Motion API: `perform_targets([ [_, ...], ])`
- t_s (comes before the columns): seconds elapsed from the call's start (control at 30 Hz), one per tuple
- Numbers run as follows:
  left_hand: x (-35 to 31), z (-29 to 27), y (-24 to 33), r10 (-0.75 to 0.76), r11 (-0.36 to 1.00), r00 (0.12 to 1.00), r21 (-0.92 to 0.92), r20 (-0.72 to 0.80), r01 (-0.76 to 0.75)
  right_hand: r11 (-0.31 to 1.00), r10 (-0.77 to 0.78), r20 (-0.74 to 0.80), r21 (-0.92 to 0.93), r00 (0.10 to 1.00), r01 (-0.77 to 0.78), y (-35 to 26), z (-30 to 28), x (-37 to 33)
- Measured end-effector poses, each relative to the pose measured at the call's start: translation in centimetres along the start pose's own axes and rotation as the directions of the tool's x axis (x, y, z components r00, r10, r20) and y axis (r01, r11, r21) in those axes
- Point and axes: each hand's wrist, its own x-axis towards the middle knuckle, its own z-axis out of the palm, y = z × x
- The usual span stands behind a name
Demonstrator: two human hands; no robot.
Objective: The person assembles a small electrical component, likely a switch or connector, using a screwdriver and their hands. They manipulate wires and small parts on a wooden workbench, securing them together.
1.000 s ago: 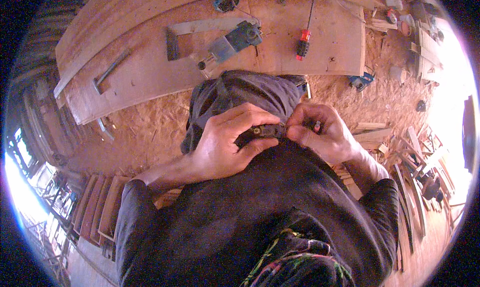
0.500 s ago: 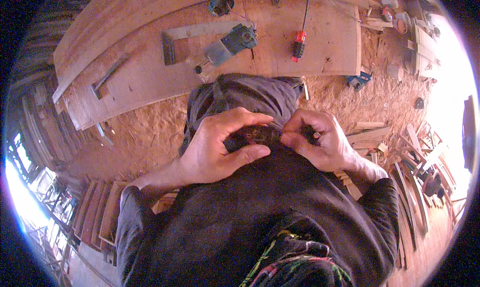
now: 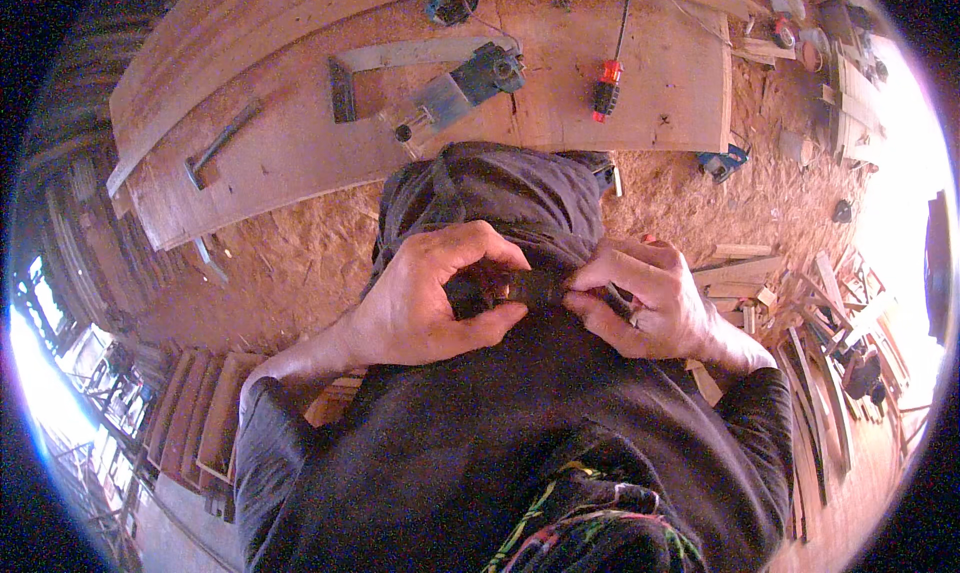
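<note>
In front of my waist both hands come together at a small dark object (image 3: 541, 288), which blends into my dark clothing. It has a coppery glint at its left side; its kind is unclear. My left hand (image 3: 425, 298) curls around the left end, thumb below and fingers above. On the other side, my right hand (image 3: 645, 298) is closed, its thumb and fingertips pinched at the object's right end. What lies inside the right-hand fingers is mostly hidden.
Beyond my knees, a wide wooden board (image 3: 660, 103) bears a red and black screwdriver (image 3: 608, 88), a grey power tool (image 3: 460, 93), a metal square (image 3: 343, 88) and a long-handled metal tool (image 3: 222, 143). A blue tool (image 3: 722, 162) lies on the shavings-covered floor (image 3: 680, 198). Wood offcuts (image 3: 840, 313) pile up at right.
My right hand has turned slightly, its fingers closing further over. The left fingertips have drawn back a little to the left, and a coppery glint now shows between the hands.
</note>
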Motion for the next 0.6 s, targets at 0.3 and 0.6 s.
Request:
perform_targets([
  [0.3, 0.0, 0.3, -0.2, 0.08, 0.991, 0.996, 0.11, -0.024, -0.077, 0.997, 0.018, 0.024, -0.072, 1.0, -0.016, -0.1, 0.1, -0.1],
  [0.6, -0.8, 0.4, 0.0, 0.081, 0.969, 0.995, 0.23, 0.05, -0.091, 0.959, -0.017, 0.109, -0.279, 0.994, 0.047, -0.8, 0.7, 0.0],
])
